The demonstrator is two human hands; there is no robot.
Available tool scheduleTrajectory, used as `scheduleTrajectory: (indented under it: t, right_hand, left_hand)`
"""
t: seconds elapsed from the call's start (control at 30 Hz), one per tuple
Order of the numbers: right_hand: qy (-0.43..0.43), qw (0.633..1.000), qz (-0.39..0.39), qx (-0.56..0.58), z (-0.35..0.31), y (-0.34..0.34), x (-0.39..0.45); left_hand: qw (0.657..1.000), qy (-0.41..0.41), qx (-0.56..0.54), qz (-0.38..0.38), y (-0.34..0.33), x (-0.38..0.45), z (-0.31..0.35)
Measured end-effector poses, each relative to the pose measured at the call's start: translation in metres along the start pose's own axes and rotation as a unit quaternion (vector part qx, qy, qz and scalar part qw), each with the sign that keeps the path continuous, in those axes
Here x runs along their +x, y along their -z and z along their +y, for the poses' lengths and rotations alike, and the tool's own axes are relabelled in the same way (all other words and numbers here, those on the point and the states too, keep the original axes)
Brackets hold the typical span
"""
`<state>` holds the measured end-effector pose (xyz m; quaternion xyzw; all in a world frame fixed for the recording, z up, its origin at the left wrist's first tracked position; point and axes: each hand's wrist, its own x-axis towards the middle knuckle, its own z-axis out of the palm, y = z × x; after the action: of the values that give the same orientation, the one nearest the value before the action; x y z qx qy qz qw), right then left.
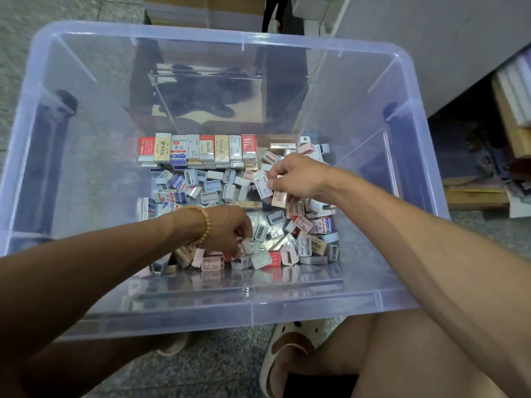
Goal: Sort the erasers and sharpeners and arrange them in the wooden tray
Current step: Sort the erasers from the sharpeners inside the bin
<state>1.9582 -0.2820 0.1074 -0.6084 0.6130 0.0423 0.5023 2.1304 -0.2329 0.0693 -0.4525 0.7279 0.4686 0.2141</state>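
Clear, blue-tinted plastic storage bin [408, 81]. Row of boxed rectangular erasers [198, 149] along its far side: wrappers red, cream, white and blue, printed with characters. Loose small plastic sharpeners [214, 186]: pale blue, grey, white; others pink [303, 224]. Tan beaded bracelet [206, 222] on left wrist. Cream slipper with brown patches [287, 349]. Grey speckled stone floor [218, 366].

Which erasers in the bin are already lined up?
The row of erasers along the far edge of the pile, standing side by side; the rest lie jumbled with the sharpeners.
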Motion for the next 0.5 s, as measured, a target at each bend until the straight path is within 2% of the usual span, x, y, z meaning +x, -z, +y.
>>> scheduleTrajectory:
  t: [0.2,0.37,0.5]
  right_hand:
    - [-0.028,0.991,-0.004,0.132,-0.001,-0.002,0.002]
    - [-0.027,0.971,-0.006,0.237,-0.006,-0.003,0.006]
    - [-0.021,0.977,0.025,0.211,-0.016,0.000,0.020]
  left_hand:
    - [0.999,0.010,-0.043,-0.019,0.003,-0.008,0.000]
    - [0.981,0.032,-0.193,-0.013,0.024,-0.029,0.006]
    - [0.959,0.075,-0.269,0.046,0.037,-0.064,-0.003]
